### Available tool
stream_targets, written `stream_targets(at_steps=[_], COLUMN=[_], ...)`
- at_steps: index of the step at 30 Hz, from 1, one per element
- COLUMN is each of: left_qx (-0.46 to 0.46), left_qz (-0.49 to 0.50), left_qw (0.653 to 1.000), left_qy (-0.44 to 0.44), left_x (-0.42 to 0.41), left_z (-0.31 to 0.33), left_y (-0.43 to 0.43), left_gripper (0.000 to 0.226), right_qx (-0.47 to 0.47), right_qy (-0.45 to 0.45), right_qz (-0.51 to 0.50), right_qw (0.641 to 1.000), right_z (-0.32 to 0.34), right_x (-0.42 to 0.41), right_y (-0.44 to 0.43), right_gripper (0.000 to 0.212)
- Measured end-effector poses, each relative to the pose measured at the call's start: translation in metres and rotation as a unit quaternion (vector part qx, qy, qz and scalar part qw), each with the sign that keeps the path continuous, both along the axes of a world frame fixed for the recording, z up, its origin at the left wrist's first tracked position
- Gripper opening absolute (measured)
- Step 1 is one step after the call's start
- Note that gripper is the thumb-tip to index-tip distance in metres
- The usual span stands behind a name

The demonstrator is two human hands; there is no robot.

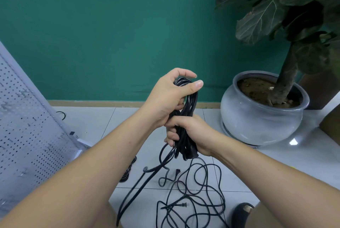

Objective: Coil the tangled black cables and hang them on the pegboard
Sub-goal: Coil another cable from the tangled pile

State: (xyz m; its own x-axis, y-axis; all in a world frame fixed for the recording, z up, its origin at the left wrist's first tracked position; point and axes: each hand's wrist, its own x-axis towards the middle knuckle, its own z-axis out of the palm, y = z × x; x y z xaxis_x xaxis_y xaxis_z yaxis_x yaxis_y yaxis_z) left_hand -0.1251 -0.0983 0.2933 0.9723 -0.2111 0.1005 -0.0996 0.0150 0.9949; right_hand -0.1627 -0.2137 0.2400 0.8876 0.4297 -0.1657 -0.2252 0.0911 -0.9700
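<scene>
Black cable wound into a long, narrow coil [191, 100] is held up in front of the person, over the white tiled floor [128, 117] and between both bare hands. The left hand [171, 95] has the top of the coil: its fingers curl over the upper loop and the thumb lies across the front, so the strands pass through the grip. The right hand [191, 134] sits just below it, touching the left wrist, with its fingers wrapped tight round the middle of the bundle.

From the bottom of the coil several strands hang down and run into a loose tangle of black cable [198, 191] spread on the tiles, where a two-pin plug [184, 204] lies among the loops.

A grey perforated metal pegboard [27, 126] leans at the left, well apart from the hands. At the right stands a round grey glazed pot [257, 122] holding a large-leaved plant [266, 16], against a green wall [110, 25].
</scene>
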Motion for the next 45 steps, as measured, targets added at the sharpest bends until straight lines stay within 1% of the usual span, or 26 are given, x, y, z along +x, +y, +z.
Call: stream_targets(at_steps=[2, 4, 6, 8, 10, 12, 15, 18, 20, 22, 24, 26, 29, 32, 34, 35, 36, 38, 39, 40, 41, 43, 45], left_qx=[0.036, 0.052, 0.061, 0.102, 0.165, 0.204, 0.213, 0.230, 0.218, 0.215, 0.235, 0.268, 0.310, 0.320, 0.329, 0.354, 0.394, 0.475, 0.490, 0.482, 0.459, 0.395, 0.315], left_qz=[0.013, 0.008, -0.023, -0.057, -0.072, -0.084, -0.115, -0.160, -0.155, -0.131, -0.109, -0.110, -0.126, -0.103, -0.057, -0.037, -0.030, -0.062, -0.087, -0.109, -0.122, -0.126, -0.107], left_qw=[0.999, 0.998, 0.998, 0.993, 0.983, 0.975, 0.970, 0.960, 0.963, 0.968, 0.966, 0.956, 0.937, 0.931, 0.935, 0.930, 0.916, 0.878, 0.867, 0.869, 0.880, 0.910, 0.943], left_qy=[-0.028, -0.040, -0.026, -0.014, -0.034, -0.035, -0.002, 0.025, 0.024, 0.008, 0.007, 0.035, 0.103, 0.142, 0.123, 0.096, 0.060, -0.005, -0.022, -0.025, -0.021, -0.004, 0.019], left_x=[0.000, 0.001, -0.003, -0.009, -0.011, -0.015, -0.022, -0.026, -0.027, -0.026, -0.024, -0.020, -0.014, -0.010, -0.005, -0.003, -0.001, -0.001, -0.003, -0.006, -0.010, -0.018, -0.020], left_z=[-0.002, -0.005, -0.011, -0.018, -0.029, -0.036, -0.046, -0.052, -0.049, -0.045, -0.042, -0.042, -0.049, -0.063, -0.071, -0.074, -0.074, -0.072, -0.070, -0.068, -0.066, -0.062, -0.059], left_y=[0.002, 0.006, 0.010, 0.015, 0.021, 0.026, 0.031, 0.036, 0.037, 0.037, 0.038, 0.041, 0.046, 0.052, 0.056, 0.059, 0.061, 0.063, 0.062, 0.060, 0.058, 0.051, 0.045], left_gripper=[0.036, 0.039, 0.047, 0.054, 0.046, 0.045, 0.053, 0.037, 0.031, 0.034, 0.038, 0.038, 0.036, 0.030, 0.020, 0.014, 0.011, 0.019, 0.027, 0.036, 0.043, 0.048, 0.052], right_qx=[-0.007, -0.019, -0.016, -0.020, -0.045, -0.055, -0.040, -0.037, -0.043, -0.045, -0.049, -0.064, -0.099, -0.085, -0.058, -0.048, -0.044, -0.041, -0.037, -0.034, -0.034, -0.035, -0.032], right_qy=[-0.014, -0.038, -0.062, -0.082, -0.113, -0.139, -0.143, -0.144, -0.149, -0.154, -0.161, -0.171, -0.196, -0.204, -0.194, -0.188, -0.183, -0.174, -0.169, -0.166, -0.165, -0.169, -0.178], right_qz=[-0.024, -0.040, -0.051, -0.062, -0.081, -0.106, -0.135, -0.152, -0.166, -0.175, -0.178, -0.175, -0.176, -0.190, -0.198, -0.200, -0.202, -0.204, -0.203, -0.200, -0.197, -0.189, -0.180], right_qw=[1.000, 0.998, 0.997, 0.994, 0.989, 0.983, 0.980, 0.977, 0.974, 0.971, 0.970, 0.967, 0.960, 0.957, 0.959, 0.960, 0.961, 0.963, 0.964, 0.965, 0.966, 0.967, 0.967], right_z=[0.000, 0.003, 0.009, 0.015, 0.019, 0.021, 0.024, 0.025, 0.024, 0.024, 0.023, 0.023, 0.022, 0.023, 0.024, 0.024, 0.024, 0.022, 0.022, 0.021, 0.021, 0.021, 0.022], right_x=[0.003, 0.007, 0.011, 0.014, 0.017, 0.021, 0.025, 0.028, 0.031, 0.032, 0.033, 0.032, 0.029, 0.029, 0.031, 0.033, 0.034, 0.036, 0.036, 0.037, 0.037, 0.037, 0.035], right_y=[0.000, -0.003, -0.010, -0.021, -0.032, -0.043, -0.053, -0.057, -0.058, -0.057, -0.057, -0.055, -0.052, -0.051, -0.053, -0.055, -0.056, -0.058, -0.058, -0.058, -0.057, -0.055, -0.053], right_gripper=[0.032, 0.030, 0.029, 0.026, 0.023, 0.027, 0.029, 0.031, 0.034, 0.035, 0.034, 0.033, 0.038, 0.039, 0.036, 0.034, 0.033, 0.033, 0.033, 0.034, 0.034, 0.035, 0.033])
